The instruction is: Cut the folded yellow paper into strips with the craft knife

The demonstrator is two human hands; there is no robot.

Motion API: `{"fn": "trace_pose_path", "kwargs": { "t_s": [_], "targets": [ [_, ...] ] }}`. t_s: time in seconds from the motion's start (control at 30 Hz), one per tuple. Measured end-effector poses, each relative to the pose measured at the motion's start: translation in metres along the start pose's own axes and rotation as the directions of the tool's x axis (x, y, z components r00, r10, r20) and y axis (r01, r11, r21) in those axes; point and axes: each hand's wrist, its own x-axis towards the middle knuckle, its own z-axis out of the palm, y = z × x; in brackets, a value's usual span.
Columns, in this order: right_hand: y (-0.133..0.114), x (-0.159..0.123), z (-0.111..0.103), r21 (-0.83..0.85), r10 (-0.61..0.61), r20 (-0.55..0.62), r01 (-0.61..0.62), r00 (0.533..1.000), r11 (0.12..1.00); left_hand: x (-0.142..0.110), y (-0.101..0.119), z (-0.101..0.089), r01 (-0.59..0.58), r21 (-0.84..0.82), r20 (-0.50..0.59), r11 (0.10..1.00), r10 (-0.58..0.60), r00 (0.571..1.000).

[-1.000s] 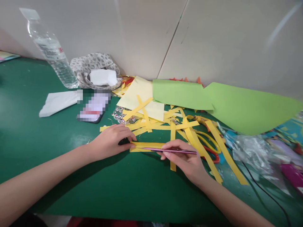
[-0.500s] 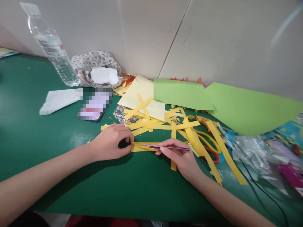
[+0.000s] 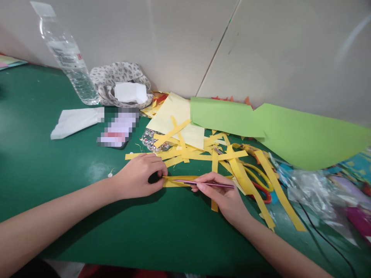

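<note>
My left hand [image 3: 139,176] lies on the green table, its fingers curled and pinching the left end of a yellow paper strip [image 3: 177,181]. My right hand [image 3: 223,193] is closed round a thin pink stick [image 3: 203,183] that lies along that strip, its tip pointing left toward my left fingers. Behind both hands sits a pile of yellow paper strips [image 3: 208,154] that cross one another.
At the back left stand a clear water bottle [image 3: 69,58], a spotted cloth pouch [image 3: 121,83], a white tissue [image 3: 74,120] and a phone [image 3: 117,129]. Pale yellow paper [image 3: 174,117], green paper sheets [image 3: 292,133], red-and-yellow scissors [image 3: 259,181], plastic bags [image 3: 319,193].
My right hand has slid the pink stick leftward along the strip. My left hand keeps its pinch on the strip's end. The camera view has shifted slightly.
</note>
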Motion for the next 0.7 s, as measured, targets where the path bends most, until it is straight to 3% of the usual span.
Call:
{"fn": "trace_pose_path", "kwargs": {
  "t_s": [0.37, 0.7],
  "targets": [
    [-0.002, -0.002, -0.001, -0.026, 0.022, -0.019, -0.023, 1.000, 0.999, 0.000, -0.001, -0.002, 0.042, -0.055, 0.045, 0.998, -0.040, 0.998],
    [0.011, 0.000, -0.013, 0.055, -0.075, -0.125, 0.083, 0.989, 0.995, 0.002, 0.000, -0.002, 0.072, -0.054, 0.060, 0.996, -0.068, 0.996]
  ]
}}
